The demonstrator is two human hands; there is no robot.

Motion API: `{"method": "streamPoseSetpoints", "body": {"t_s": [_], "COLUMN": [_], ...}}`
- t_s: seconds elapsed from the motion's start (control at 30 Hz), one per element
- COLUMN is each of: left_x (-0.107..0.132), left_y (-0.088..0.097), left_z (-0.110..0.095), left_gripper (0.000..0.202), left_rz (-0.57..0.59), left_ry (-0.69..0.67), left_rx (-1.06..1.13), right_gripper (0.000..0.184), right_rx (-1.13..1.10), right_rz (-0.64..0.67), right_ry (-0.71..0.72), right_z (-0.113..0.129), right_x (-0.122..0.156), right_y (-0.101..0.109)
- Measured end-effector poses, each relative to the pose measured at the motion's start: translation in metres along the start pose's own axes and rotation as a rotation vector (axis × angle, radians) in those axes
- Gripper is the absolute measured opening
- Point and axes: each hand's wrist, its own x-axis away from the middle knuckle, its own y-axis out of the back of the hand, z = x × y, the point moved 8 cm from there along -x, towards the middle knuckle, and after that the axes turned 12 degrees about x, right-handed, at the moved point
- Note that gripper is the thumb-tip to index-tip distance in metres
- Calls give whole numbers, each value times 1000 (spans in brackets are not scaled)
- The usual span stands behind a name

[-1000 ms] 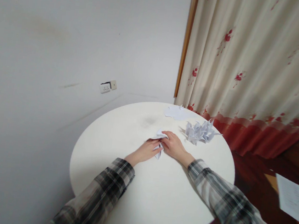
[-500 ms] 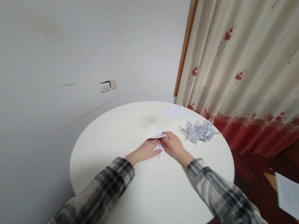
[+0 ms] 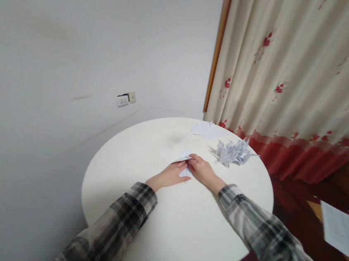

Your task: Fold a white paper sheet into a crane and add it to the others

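A folded piece of white paper (image 3: 185, 154) lies near the middle of the round table, partly hidden under both hands. My left hand (image 3: 172, 175) presses on it from the left, thumb stretched across its lower part. From the right, my right hand (image 3: 202, 169) grips the upper fold with bent fingers, its fingertips meeting those of the left. The paper's far corner points away from me, and its near tip shows just below the left thumb. To the right of my right hand stands a cluster of folded white paper figures (image 3: 233, 153) with pointed tips.
Flat white paper sheets (image 3: 208, 130) lie at the far edge of the white round table (image 3: 182, 231). A wall with a socket (image 3: 122, 101) rises at the left, a flowered curtain (image 3: 293, 68) at the right. Written sheets (image 3: 341, 231) lie low at the right.
My left thumb has slid slightly to the right over the paper's lower part, covering more of the near tip. My right hand is nearly unmoved.
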Motion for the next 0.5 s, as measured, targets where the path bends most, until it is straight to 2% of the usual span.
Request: {"method": "streamPoseSetpoints", "body": {"t_s": [0.2,0.5], "left_x": [1,3], "left_y": [-3,0], "left_z": [2,3], "left_gripper": [61,56], "left_rz": [25,-10], "left_ry": [11,0], "left_rx": [58,91], "right_gripper": [16,15], "right_rx": [-57,-85], "right_rz": [-22,-5], "right_ry": [-26,-24], "right_z": [-3,-2], "right_x": [2,1], "right_y": [0,0]}}
